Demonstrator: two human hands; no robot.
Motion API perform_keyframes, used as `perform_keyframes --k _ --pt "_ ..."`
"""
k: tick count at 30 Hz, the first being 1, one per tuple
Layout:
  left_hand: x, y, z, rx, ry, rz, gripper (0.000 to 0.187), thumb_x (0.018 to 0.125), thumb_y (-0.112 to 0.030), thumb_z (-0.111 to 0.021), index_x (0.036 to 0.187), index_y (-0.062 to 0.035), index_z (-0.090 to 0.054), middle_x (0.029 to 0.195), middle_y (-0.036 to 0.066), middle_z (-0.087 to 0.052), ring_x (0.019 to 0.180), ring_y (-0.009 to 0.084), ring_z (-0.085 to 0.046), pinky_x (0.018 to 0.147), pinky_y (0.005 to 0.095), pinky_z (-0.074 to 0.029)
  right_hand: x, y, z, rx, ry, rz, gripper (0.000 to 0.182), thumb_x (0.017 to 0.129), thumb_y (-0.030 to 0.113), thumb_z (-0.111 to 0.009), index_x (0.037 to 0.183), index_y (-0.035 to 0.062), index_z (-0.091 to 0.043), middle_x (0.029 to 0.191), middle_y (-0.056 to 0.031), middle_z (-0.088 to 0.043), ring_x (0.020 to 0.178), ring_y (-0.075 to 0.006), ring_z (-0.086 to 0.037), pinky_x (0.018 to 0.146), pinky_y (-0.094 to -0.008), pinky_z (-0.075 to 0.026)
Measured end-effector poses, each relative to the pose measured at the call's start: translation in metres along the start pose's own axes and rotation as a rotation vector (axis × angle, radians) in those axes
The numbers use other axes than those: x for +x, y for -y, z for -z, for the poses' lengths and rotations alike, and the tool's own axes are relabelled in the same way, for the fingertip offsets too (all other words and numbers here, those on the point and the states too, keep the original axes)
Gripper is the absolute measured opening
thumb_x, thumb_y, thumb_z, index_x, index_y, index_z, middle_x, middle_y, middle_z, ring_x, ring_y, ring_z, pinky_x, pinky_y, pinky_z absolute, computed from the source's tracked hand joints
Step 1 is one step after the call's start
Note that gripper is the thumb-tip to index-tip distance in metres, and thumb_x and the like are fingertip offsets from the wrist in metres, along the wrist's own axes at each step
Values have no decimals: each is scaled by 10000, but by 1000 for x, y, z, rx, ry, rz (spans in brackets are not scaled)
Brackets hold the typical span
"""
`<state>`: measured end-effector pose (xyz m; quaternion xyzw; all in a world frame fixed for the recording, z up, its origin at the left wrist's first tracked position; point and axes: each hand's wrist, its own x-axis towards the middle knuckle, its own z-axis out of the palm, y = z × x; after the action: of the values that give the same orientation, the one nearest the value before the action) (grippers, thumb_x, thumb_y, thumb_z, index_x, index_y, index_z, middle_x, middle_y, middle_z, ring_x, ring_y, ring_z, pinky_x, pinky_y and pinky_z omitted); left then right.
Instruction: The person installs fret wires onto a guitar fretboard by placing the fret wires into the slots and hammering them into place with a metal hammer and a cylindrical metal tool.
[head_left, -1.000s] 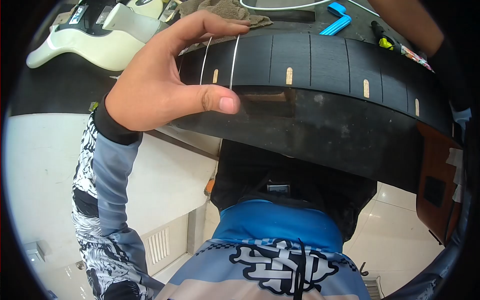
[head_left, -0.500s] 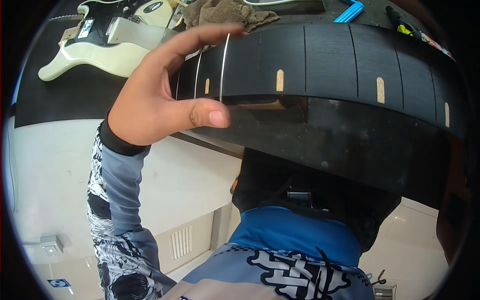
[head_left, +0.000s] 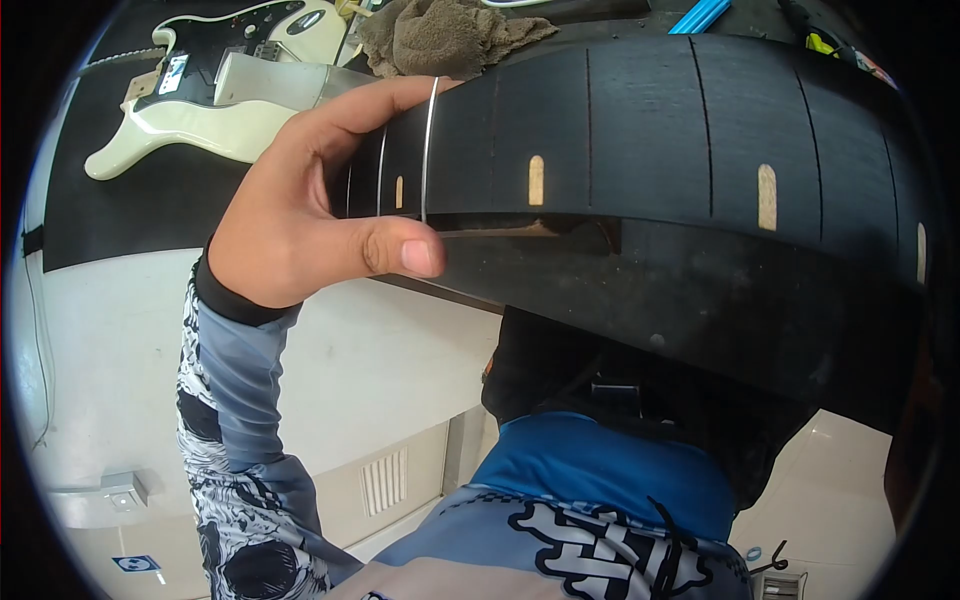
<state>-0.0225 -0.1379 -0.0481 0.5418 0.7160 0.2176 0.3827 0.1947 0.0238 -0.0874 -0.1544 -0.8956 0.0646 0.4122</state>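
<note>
A dark guitar neck (head_left: 640, 130) lies lengthwise across the view, its fretboard face up, with pale oval-ended inlays along the near side. My left hand (head_left: 290, 205) is wrapped across its left part, thumb along the near edge and fingers over the far edge. Close to the thumb and fingertips, a shiny fret wire (head_left: 429, 150) crosses the board. Two more bright frets show nearer the palm, while the slots to the right look dark, with no wire visible. The fingertips are partly hidden behind the far edge. My right hand is out of view.
A white guitar body (head_left: 180, 125) with a black pickguard lies at the upper left. Behind the neck are a crumpled brown towel (head_left: 440, 35) and a blue tool handle (head_left: 700, 14). The dark bench edge (head_left: 700, 290) runs in front of my body.
The view has shifted slightly, and the neck looks larger and lower on the right. My left hand keeps its place around the neck, with the fret wire still between thumb and fingers.
</note>
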Motion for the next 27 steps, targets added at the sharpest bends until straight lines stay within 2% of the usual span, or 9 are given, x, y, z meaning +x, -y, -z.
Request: perform_keyframes --k 6,15,19,27 --pt "0 1 -6 49 21 4 1202 573 -472 -1001 1477 83 -435 1396 131 -572 1292 226 -556 1143 356 -392 -9 -2 -3 2 -13 -10 243 957 174 -730 940 -66 -766 607 -158 -643 475 -147 -525 462 -325 -408" --pt "4 -4 -17 140 45 -1 1204 575 -500 -994 1474 81 -443 1408 137 -563 1294 231 -549 1137 354 -379 -15 -4 -4 14 -35 -8 247 955 180 -734 937 -64 -767 607 -157 -642 474 -150 -527 462 -326 -410" --pt "5 -4 -22 94 3 15 1209 564 -517 -996 1465 81 -455 1412 139 -560 1298 236 -546 1144 352 -368 -15 -4 -3 16 -33 -9 249 954 183 -735 935 -63 -767 607 -156 -642 474 -151 -529 463 -326 -411" --pt "10 -7 -22 96 55 -7 1181 556 -515 -1002 1438 76 -484 1414 144 -558 1307 239 -539 1157 352 -345 -18 -6 0 16 -25 -22 252 952 189 -738 932 -61 -767 606 -155 -642 473 -154 -531 463 -326 -412"
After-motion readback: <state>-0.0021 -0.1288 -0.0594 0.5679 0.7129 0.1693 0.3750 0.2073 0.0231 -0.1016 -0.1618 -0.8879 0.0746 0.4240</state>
